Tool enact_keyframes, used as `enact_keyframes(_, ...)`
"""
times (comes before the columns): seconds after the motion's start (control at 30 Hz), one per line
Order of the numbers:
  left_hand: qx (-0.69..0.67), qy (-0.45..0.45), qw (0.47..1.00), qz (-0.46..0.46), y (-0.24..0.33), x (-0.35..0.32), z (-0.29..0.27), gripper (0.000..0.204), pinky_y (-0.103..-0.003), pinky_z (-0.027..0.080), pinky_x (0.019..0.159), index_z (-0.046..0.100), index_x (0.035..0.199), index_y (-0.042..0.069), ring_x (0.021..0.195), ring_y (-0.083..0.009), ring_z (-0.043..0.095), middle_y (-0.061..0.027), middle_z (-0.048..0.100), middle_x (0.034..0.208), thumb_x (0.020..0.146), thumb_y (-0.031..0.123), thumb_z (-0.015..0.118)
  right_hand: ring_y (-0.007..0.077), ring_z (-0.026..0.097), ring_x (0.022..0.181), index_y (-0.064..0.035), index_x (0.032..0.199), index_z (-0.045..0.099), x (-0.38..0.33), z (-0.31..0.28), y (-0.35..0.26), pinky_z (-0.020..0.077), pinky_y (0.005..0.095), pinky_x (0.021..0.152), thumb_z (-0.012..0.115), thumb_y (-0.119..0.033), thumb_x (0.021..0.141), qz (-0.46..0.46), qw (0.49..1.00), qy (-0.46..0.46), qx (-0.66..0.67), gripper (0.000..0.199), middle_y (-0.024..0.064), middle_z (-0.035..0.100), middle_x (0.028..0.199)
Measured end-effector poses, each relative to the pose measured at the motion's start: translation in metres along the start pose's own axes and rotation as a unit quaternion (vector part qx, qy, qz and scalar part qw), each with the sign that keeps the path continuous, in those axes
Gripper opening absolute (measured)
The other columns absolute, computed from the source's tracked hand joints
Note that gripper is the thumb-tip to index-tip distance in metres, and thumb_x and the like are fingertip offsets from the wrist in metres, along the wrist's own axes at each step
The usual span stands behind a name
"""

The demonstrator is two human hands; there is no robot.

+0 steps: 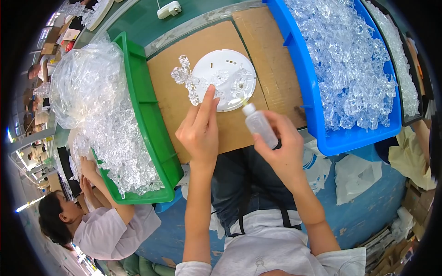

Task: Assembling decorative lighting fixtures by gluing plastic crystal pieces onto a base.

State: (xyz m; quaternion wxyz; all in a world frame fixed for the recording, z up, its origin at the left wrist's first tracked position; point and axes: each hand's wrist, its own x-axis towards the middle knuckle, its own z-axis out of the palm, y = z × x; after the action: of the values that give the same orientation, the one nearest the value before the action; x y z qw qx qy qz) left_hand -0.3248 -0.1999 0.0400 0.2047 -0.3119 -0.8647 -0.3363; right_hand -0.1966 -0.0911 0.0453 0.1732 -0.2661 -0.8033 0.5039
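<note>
Shirt (271,248), 2 hands (199,133) (286,146), bottle (261,127), disc (218,59)

Premises appear to be a factory workshop for manual assembly. The green desk (191,20) carries a protective cardboard sheet (165,83) at its near edge, with a white disc (221,59) set upon it. Bulk stock flanks this position: a green bin (149,119) toward the desk's left edge, a blue bin (306,83) toward the right, both heaped with clear plastic pieces (354,73). A co-worker (110,230) is stationed left; further people sit beyond. Tube lights (30,204), stacked cartons (416,202) and a scuffed blue floor (363,216) were noted.
</note>
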Motion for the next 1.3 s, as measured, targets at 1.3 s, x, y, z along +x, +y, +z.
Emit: enact_keyframes(1.3, -0.007, 0.023, 0.999, 0.025, -0.03, -0.048, -0.015, 0.029, -0.036, 0.043, 0.051, 0.07, 0.1, 0.008, 0.057, -0.0254, 0.053, -0.0083, 0.055, 0.068, 0.072, 0.001, 0.069, 0.0329, 0.063, 0.071, -0.0104, 0.091, 0.063, 0.17, 0.052, -0.123, 0.0498, 0.0427, 0.061, 0.066, -0.029, 0.074, -0.281, 0.815, -0.284, -0.419, 0.026, 0.0133, 0.065, 0.073)
